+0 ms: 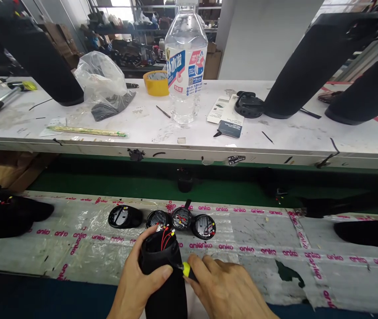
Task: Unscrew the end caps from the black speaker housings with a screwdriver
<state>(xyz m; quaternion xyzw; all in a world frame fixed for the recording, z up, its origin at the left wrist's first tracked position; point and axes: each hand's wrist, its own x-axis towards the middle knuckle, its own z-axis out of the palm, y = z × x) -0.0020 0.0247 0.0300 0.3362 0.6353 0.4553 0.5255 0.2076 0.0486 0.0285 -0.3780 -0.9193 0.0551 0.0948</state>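
Near the bottom centre, my left hand is wrapped round the upper end of a long black tube-like part. Red wires with small white and yellow connectors stick out of its open top. My right hand grips a small tool with a yellow and black handle, whose tip touches the right side of the black part just below its rim. Beyond my hands, several round black housings with wires inside lie on the lower, film-covered surface.
A white shelf crosses the view, holding a clear bottle, yellow tape, a plastic bag, a hammer and tall black parts. More black parts lie lower left and right. Cardboard stands left.
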